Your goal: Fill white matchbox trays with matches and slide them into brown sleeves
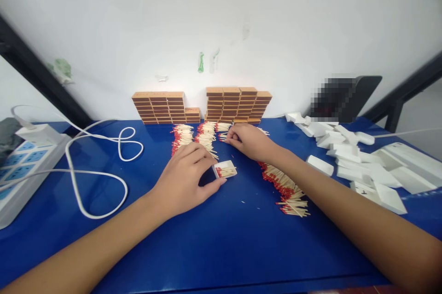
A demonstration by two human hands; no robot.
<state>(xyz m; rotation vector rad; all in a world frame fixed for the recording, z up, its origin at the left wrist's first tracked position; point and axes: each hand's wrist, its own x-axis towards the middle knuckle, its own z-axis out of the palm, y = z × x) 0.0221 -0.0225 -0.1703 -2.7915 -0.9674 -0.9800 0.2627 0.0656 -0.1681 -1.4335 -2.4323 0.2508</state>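
Observation:
My left hand (188, 179) grips a small white matchbox tray (232, 175) between thumb and fingers, just above or on the blue table. Several red-headed matches (226, 172) lie in the tray, some poking past its right end. Farther back, my right hand (245, 140) is pinched over a few loose matches (223, 127); whether a match sits between its fingertips is hard to make out. Piles of matches (207, 135) lie beyond my left hand. Another long heap of matches (281, 183) runs partly under my right forearm.
Matchboxes stand in two stacks, a left stack (159, 107) and a right stack (235, 103), against the wall. Empty white trays (359, 160) are heaped at right beside a dark device (362, 98). A power strip (31, 170) and looping white cable (71, 165) occupy the left.

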